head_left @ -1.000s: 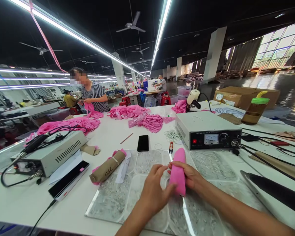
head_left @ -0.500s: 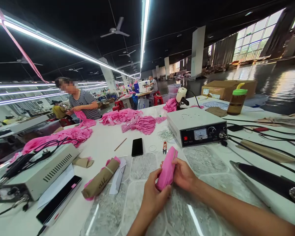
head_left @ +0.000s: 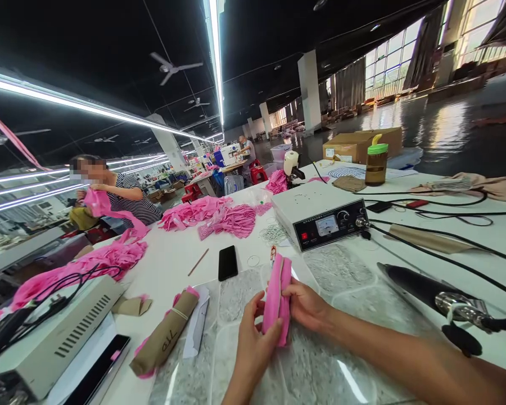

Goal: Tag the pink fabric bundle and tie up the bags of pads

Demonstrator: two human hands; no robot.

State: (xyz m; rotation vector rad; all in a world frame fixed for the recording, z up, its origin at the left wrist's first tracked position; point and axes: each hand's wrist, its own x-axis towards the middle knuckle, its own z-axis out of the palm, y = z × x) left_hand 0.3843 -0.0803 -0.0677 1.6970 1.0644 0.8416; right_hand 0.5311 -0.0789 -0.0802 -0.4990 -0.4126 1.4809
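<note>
Between my hands is a folded bundle of pink fabric (head_left: 274, 298), held up above the marbled clear mat (head_left: 248, 388). A brownish strip shows along its upper edge. My left hand (head_left: 257, 334) grips its lower left side, thumb across the front. On the right side, my right hand (head_left: 306, 304) pinches it between thumb and fingers. Just beyond the bundle lie orange-handled thread snips (head_left: 273, 253), partly covered by it. To the left rests a brown paper roll (head_left: 166, 334) around pink fabric, with handwriting on it, beside a folded white paper (head_left: 196, 326).
A control box with a meter (head_left: 320, 216) stands behind my right hand, its cables trailing right to a black handheld tool (head_left: 417, 287). A phone (head_left: 227, 262) lies mid-table. Pink fabric piles (head_left: 231, 219) sit farther back. A co-worker (head_left: 130, 197) handles pink fabric at left.
The pink bundle has turned more upright and tipped, showing its folded edge and the brownish strip. The view has swung right. The co-worker has raised the pink fabric higher.
</note>
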